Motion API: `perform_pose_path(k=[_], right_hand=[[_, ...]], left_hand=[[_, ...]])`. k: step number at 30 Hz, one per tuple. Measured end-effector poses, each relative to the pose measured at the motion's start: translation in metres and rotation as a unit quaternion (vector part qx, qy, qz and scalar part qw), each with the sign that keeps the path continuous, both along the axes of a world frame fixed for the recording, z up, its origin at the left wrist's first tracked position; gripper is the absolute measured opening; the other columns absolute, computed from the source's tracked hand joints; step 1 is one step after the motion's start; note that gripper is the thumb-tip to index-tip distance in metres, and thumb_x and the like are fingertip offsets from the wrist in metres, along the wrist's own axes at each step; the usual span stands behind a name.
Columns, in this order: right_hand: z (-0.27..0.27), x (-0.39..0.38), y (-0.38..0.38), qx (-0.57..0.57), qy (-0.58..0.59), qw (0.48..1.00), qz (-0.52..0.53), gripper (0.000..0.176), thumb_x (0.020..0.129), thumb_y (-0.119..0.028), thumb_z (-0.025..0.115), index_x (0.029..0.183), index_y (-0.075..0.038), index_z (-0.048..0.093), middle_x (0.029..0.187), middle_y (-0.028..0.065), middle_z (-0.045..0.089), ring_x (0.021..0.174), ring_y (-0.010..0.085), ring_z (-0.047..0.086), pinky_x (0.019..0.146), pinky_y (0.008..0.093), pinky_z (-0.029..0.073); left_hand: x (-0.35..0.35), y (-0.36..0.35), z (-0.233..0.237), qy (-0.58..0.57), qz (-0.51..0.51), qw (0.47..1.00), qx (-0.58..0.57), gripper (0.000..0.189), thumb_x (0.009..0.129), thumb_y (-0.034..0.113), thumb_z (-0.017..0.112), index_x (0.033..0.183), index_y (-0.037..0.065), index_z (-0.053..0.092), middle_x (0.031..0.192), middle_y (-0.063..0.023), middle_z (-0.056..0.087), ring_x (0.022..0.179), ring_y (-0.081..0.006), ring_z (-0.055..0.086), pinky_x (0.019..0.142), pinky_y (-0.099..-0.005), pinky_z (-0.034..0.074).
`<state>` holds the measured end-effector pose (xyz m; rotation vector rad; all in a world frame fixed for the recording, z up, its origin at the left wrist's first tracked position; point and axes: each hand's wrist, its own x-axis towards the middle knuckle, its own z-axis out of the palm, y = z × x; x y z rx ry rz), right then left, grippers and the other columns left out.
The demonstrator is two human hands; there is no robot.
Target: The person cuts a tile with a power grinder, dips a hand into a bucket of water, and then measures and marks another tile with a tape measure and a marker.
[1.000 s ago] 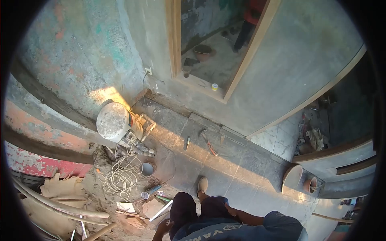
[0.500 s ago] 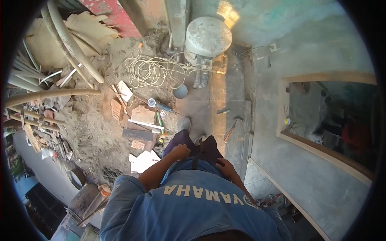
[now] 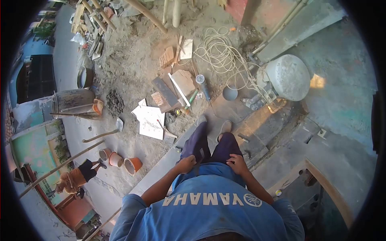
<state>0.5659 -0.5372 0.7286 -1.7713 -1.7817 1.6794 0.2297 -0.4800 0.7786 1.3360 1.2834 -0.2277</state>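
My left hand (image 3: 187, 164) is closed at my waist, its fingers curled into the top of the dark purple trousers (image 3: 198, 140). A dark strap (image 3: 196, 169) hangs just beside it, over the front of the blue shirt (image 3: 219, 186). On the other side, my right hand (image 3: 238, 164) has its fingers bent and pinched against the trousers near the shirt hem. How much cloth each hand grips is hidden. Beyond my shoes (image 3: 225, 127), an angle grinder (image 3: 204, 89) lies near wooden boards (image 3: 165, 90) and a grey bucket (image 3: 230, 93).
A coiled cable (image 3: 219, 50) lies on the dirt before a round pale drum (image 3: 288, 77). White sheets (image 3: 149, 122) and a tape measure (image 3: 170, 117) are to the left. Farther left, a person (image 3: 74, 179) is near several buckets (image 3: 132, 166). A wooden window frame (image 3: 329, 184) is at right.
My view has turned left, so the boards, cable and drum now appear farther right. The buckets and the person have come into view. Both hands stay at my waist; my feet have shifted.
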Motion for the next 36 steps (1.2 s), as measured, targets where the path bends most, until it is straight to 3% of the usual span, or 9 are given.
perform_pose_path(k=[2, 7, 11, 14, 19, 25, 33, 35, 36], right_hand=[[0.0, -0.003, 0.014, 0.049, 0.021, 0.999, 0.01, 0.024, 0.087, -0.025, 0.068, 0.099, -0.005, 0.072, 0.11, 0.0157, 0.069, 0.108, 0.0343, 0.061, 0.094, 0.0449, 0.046], [0.036, -0.025, 0.059, -0.079, 0.046, 0.996, 0.016, 0.025, 0.092, -0.026, 0.064, 0.092, -0.001, 0.066, 0.081, 0.0145, 0.068, 0.075, 0.0246, 0.065, 0.069, 0.0368, 0.049], [0.035, -0.057, 0.072, -0.095, 0.022, 0.991, 0.095, 0.025, 0.094, -0.026, 0.062, 0.094, -0.001, 0.066, 0.08, 0.0138, 0.067, 0.07, 0.0208, 0.063, 0.065, 0.0343, 0.049], [0.038, -0.079, 0.066, -0.144, 0.0, 0.982, 0.123, 0.028, 0.093, -0.03, 0.061, 0.096, -0.003, 0.067, 0.082, 0.0154, 0.069, 0.074, 0.029, 0.067, 0.069, 0.0388, 0.05], [0.068, -0.122, 0.066, -0.219, -0.039, 0.968, 0.114, 0.027, 0.094, -0.028, 0.061, 0.099, -0.002, 0.066, 0.082, 0.0103, 0.067, 0.073, 0.0191, 0.062, 0.069, 0.0339, 0.049], [0.09, -0.141, 0.063, -0.314, -0.031, 0.949, 0.021, 0.017, 0.095, -0.02, 0.062, 0.1, -0.005, 0.065, 0.08, -0.0044, 0.06, 0.072, 0.0061, 0.052, 0.067, 0.0246, 0.044], [0.017, -0.126, 0.113, -0.398, 0.038, 0.913, 0.081, 0.027, 0.096, -0.031, 0.062, 0.106, -0.007, 0.067, 0.085, 0.0036, 0.065, 0.073, 0.0127, 0.059, 0.069, 0.028, 0.047], [-0.03, -0.108, 0.136, -0.586, 0.06, 0.808, 0.032, 0.028, 0.098, -0.031, 0.059, 0.112, -0.007, 0.064, 0.084, 0.0012, 0.065, 0.072, 0.0097, 0.058, 0.068, 0.0245, 0.047], [-0.05, -0.098, 0.152, -0.591, 0.059, 0.804, 0.032, 0.028, 0.098, -0.031, 0.059, 0.112, -0.007, 0.064, 0.084, 0.0012, 0.065, 0.072, 0.0097, 0.058, 0.068, 0.0245, 0.047]], left_hand=[[-0.008, -0.013, 0.018, -0.021, 0.054, 0.996, -0.061, 0.02, 0.094, 0.023, 0.056, 0.094, 0.003, 0.055, 0.089, -0.0215, 0.063, 0.089, -0.0382, 0.063, 0.077, -0.0455, 0.047], [-0.043, -0.056, 0.033, -0.07, 0.086, 0.989, -0.1, 0.024, 0.097, 0.026, 0.055, 0.096, 0.002, 0.057, 0.089, -0.016, 0.062, 0.088, -0.0267, 0.061, 0.079, -0.0395, 0.046], [-0.075, -0.085, 0.025, -0.103, 0.147, 0.976, -0.123, 0.028, 0.098, 0.03, 0.054, 0.098, 0.003, 0.059, 0.089, -0.0144, 0.061, 0.088, -0.0237, 0.059, 0.081, -0.0369, 0.046], [-0.105, -0.084, 0.015, -0.133, 0.143, 0.971, -0.137, 0.029, 0.099, 0.031, 0.054, 0.097, 0.003, 0.06, 0.088, -0.0123, 0.06, 0.085, -0.0212, 0.057, 0.08, -0.0363, 0.045], [-0.152, -0.084, 0.008, -0.184, 0.119, 0.955, -0.202, 0.03, 0.1, 0.031, 0.054, 0.096, 0.002, 0.06, 0.086, -0.0083, 0.059, 0.083, -0.0158, 0.052, 0.075, -0.0353, 0.044], [-0.174, -0.069, 0.003, -0.223, 0.023, 0.951, -0.215, 0.035, 0.1, 0.033, 0.05, 0.1, 0.0, 0.062, 0.091, -0.0138, 0.063, 0.089, -0.022, 0.058, 0.081, -0.038, 0.045], [-0.155, -0.059, -0.031, -0.168, -0.04, 0.948, -0.266, 0.038, 0.096, 0.03, 0.052, 0.113, -0.001, 0.064, 0.109, -0.0218, 0.066, 0.105, -0.0367, 0.062, 0.091, -0.0424, 0.047], [-0.157, -0.048, -0.058, -0.172, -0.035, 0.947, -0.269, 0.038, 0.095, 0.032, 0.053, 0.112, 0.0, 0.066, 0.105, -0.0217, 0.067, 0.103, -0.0372, 0.063, 0.09, -0.0428, 0.047], [-0.161, -0.028, -0.067, -0.169, -0.085, 0.948, -0.254, 0.035, 0.094, 0.031, 0.056, 0.108, 0.001, 0.067, 0.1, -0.0203, 0.068, 0.098, -0.0372, 0.065, 0.088, -0.0426, 0.048]])
